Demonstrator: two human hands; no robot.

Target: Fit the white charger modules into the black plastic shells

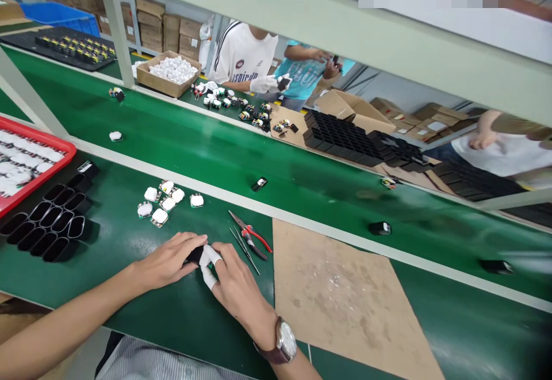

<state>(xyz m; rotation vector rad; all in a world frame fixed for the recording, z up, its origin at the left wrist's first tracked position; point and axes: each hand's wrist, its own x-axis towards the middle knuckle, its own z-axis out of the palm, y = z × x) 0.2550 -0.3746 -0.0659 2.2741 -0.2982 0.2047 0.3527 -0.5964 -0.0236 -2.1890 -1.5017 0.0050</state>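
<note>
My left hand (166, 262) and my right hand (235, 288) meet on the green bench, both closed around a small black casing (195, 254) held between them. White finger cots cover the thumb and a finger of my right hand, and a watch sits on that wrist. Just beyond the hands lie several small white modules on circuit boards (166, 202). Red-handled cutters (252, 236) and thin tweezers (244, 248) lie right of my hands.
Several empty black casings (47, 225) stand at the left beside a red tray (64, 161) of white parts. A brown board (345, 294) lies at the right. Black casings ride the green conveyor (302, 173). Other people work across it among cardboard boxes and black trays.
</note>
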